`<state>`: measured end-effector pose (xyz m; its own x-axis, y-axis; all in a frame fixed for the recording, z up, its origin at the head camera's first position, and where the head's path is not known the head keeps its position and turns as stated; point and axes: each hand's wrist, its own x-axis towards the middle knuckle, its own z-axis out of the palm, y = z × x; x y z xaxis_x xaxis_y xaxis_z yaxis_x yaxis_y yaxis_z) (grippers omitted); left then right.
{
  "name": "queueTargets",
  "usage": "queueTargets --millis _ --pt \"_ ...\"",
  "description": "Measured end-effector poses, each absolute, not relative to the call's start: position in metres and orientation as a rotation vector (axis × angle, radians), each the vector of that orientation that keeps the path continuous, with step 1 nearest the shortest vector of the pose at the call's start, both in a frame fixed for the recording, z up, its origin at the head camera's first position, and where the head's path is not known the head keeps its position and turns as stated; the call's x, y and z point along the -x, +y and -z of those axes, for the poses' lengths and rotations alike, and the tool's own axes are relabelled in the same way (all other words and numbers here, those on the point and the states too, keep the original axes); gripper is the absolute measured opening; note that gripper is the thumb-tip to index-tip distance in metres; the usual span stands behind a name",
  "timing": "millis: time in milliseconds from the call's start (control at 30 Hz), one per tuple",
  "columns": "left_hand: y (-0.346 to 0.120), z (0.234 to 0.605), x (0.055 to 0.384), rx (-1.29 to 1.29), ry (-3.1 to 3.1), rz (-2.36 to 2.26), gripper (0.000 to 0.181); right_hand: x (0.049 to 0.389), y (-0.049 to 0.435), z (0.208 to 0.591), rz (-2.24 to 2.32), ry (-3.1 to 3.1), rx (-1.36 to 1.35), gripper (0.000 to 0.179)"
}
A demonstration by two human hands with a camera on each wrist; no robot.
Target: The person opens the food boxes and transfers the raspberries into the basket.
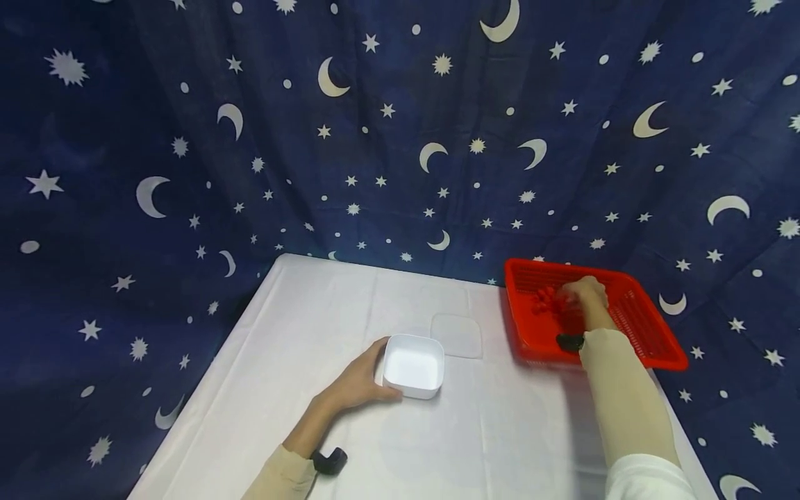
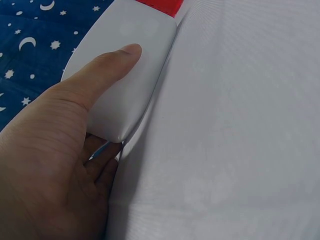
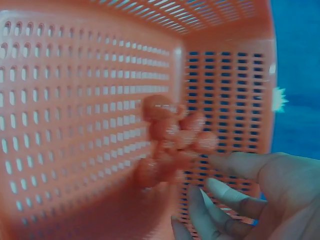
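My left hand (image 1: 359, 378) grips a white square bowl (image 1: 414, 366) by its left side, and the bowl stands on the white cloth. In the left wrist view the thumb (image 2: 112, 67) lies along the bowl's outer wall (image 2: 140, 35); the other fingers are partly hidden behind it. Over at the right, my right hand (image 1: 584, 295) is inside a red plastic basket (image 1: 650, 333), blurred. Its fingers are spread beside a cluster of small, round, reddish things (image 3: 170, 135), apparently apart from most of it. Whether one fingertip touches the cluster is hard to tell.
A thin, clear, square lid-like sheet (image 1: 457, 336) lies flat behind and right of the bowl. White cloth (image 1: 300, 319) covers the table. A dark blue curtain (image 1: 387, 153) with moons and stars hangs behind and along both sides.
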<state>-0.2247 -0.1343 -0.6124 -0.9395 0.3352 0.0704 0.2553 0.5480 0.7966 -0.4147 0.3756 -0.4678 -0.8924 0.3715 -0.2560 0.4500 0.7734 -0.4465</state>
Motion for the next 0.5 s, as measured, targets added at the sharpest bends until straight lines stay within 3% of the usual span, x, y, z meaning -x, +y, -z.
queueTargets --millis 300,500 --pt "-0.144 0.611 0.228 -0.53 2.637 -1.365 0.133 0.391 0.344 0.423 0.786 3.132 -0.469 0.041" --pt "-0.162 0.597 0.232 -0.521 2.675 -1.272 0.141 0.343 0.278 0.399 1.048 3.451 -0.009 0.034"
